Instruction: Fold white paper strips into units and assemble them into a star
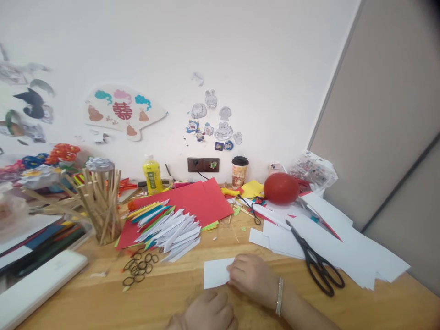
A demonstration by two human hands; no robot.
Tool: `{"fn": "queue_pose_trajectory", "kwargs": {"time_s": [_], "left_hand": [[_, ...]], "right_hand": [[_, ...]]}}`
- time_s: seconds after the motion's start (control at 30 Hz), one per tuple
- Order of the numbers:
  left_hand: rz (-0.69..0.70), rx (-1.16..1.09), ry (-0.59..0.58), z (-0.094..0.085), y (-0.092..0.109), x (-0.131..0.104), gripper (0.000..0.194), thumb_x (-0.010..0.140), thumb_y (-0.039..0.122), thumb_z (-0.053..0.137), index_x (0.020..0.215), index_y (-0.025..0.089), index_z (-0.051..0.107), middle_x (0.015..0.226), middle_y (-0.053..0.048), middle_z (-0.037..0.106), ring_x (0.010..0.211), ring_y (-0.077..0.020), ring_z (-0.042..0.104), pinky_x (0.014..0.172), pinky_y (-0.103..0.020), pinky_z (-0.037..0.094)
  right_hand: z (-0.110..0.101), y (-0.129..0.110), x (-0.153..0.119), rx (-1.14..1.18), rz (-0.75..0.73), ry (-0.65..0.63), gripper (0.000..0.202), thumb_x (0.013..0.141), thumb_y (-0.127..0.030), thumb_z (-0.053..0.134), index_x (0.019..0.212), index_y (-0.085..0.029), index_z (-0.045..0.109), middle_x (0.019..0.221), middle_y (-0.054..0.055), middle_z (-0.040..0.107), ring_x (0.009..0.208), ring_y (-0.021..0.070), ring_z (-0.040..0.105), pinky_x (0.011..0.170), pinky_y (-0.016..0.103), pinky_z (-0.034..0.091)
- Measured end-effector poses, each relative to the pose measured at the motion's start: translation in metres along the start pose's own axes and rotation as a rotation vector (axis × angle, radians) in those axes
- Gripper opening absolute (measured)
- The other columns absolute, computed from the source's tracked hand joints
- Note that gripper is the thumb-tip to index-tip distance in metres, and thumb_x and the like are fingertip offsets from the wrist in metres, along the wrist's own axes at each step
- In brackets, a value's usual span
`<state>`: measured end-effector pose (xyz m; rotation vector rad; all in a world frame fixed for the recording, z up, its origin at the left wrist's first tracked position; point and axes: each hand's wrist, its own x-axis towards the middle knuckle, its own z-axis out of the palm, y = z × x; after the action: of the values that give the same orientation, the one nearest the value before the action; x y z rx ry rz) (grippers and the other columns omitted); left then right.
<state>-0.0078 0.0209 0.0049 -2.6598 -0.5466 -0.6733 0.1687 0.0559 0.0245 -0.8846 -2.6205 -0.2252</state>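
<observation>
2 hands curled, right farther forward.

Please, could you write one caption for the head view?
Right hand on a small white paper, left hand nearby, black scissors to the right.

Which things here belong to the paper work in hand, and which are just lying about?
Probably part of the job:
small white paper, touched by the right hand
folded paper pieces
black scissors, lying unheld
loose white sheets

Probably just lying about:
yellow bottle
lidded cup
red balloon
</observation>
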Motion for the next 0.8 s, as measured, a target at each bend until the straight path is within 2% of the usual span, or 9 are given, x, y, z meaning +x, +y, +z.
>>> {"fn": "queue_pose_trajectory", "kwargs": {"time_s": [0.07, 0.17, 0.3, 0.4, 0.53, 0.67, 0.8], "left_hand": [[0.074, 0.052, -0.033, 0.0, -0.002, 0.002, 0.022, 0.08, 0.007, 0.04, 0.064, 0.018, 0.051, 0.054, -0.001, 0.05, 0.053, -0.015, 0.049, 0.046, -0.027, 0.039], [0.097, 0.067, 0.02, -0.001, -0.01, 0.003, 0.018, 0.082, 0.01, 0.041, 0.069, 0.016, 0.053, 0.062, -0.003, 0.055, 0.064, -0.0162, 0.054, 0.06, -0.03, 0.045], [-0.047, 0.101, 0.135, 0.0, -0.01, 0.004, 0.016, 0.083, 0.012, 0.042, 0.079, 0.013, 0.058, 0.091, -0.009, 0.063, 0.094, -0.0206, 0.054, 0.081, -0.034, 0.044], [-0.098, 0.16, 0.111, 0.002, -0.007, 0.005, 0.016, 0.083, 0.015, 0.044, 0.085, 0.013, 0.06, 0.105, -0.008, 0.062, 0.104, -0.0229, 0.051, 0.088, -0.036, 0.041], [-0.087, 0.197, 0.005, 0.017, -0.006, -0.002, 0.021, 0.082, 0.021, 0.045, 0.094, 0.014, 0.061, 0.115, -0.01, 0.059, 0.112, -0.0258, 0.047, 0.091, -0.04, 0.037], [-0.139, 0.234, -0.12, 0.037, -0.005, -0.012, 0.033, 0.083, 0.024, 0.042, 0.111, 0.012, 0.055, 0.125, -0.013, 0.051, 0.12, -0.0303, 0.038, 0.095, -0.045, 0.032], [-0.138, 0.243, -0.124, 0.04, -0.006, -0.015, 0.037, 0.084, 0.021, 0.038, 0.118, 0.012, 0.05, 0.128, -0.012, 0.049, 0.122, -0.0309, 0.035, 0.098, -0.048, 0.026]], "right_hand": [[0.0, 0.001, 0.0, 0.083, 0.07, -0.027, 0.021, 0.087, -0.023, 0.046, 0.072, -0.016, 0.059, 0.068, 0.003, 0.064, 0.066, 0.0157, 0.054, 0.06, 0.026, 0.04], [-0.003, 0.002, -0.001, 0.258, 0.259, -0.032, 0.016, 0.086, -0.019, 0.047, 0.076, -0.017, 0.06, 0.075, 0.002, 0.065, 0.071, 0.0146, 0.057, 0.065, 0.024, 0.041], [-0.005, 0.001, 0.001, 0.463, 0.473, 0.002, 0.011, 0.082, -0.015, 0.051, 0.076, -0.018, 0.06, 0.077, 0.002, 0.064, 0.074, 0.0147, 0.057, 0.067, 0.024, 0.041], [-0.004, 0.001, 0.003, 0.526, 0.559, 0.031, 0.011, 0.079, -0.014, 0.052, 0.072, -0.017, 0.059, 0.073, 0.002, 0.062, 0.073, 0.0151, 0.055, 0.065, 0.024, 0.04], [-0.006, 0.004, 0.005, 0.572, 0.582, 0.018, 0.01, 0.079, -0.017, 0.054, 0.07, -0.017, 0.061, 0.073, 0.002, 0.062, 0.073, 0.0154, 0.055, 0.066, 0.025, 0.04], [-0.009, 0.008, 0.006, 0.629, 0.52, 0.016, 0.012, 0.079, -0.018, 0.054, 0.07, -0.017, 0.061, 0.077, 0.002, 0.063, 0.075, 0.0149, 0.056, 0.07, 0.025, 0.041], [-0.012, 0.009, 0.007, 0.677, 0.477, 0.003, 0.013, 0.08, -0.019, 0.053, 0.072, -0.017, 0.063, 0.084, 0.003, 0.062, 0.081, 0.0149, 0.056, 0.074, 0.025, 0.041]]}}
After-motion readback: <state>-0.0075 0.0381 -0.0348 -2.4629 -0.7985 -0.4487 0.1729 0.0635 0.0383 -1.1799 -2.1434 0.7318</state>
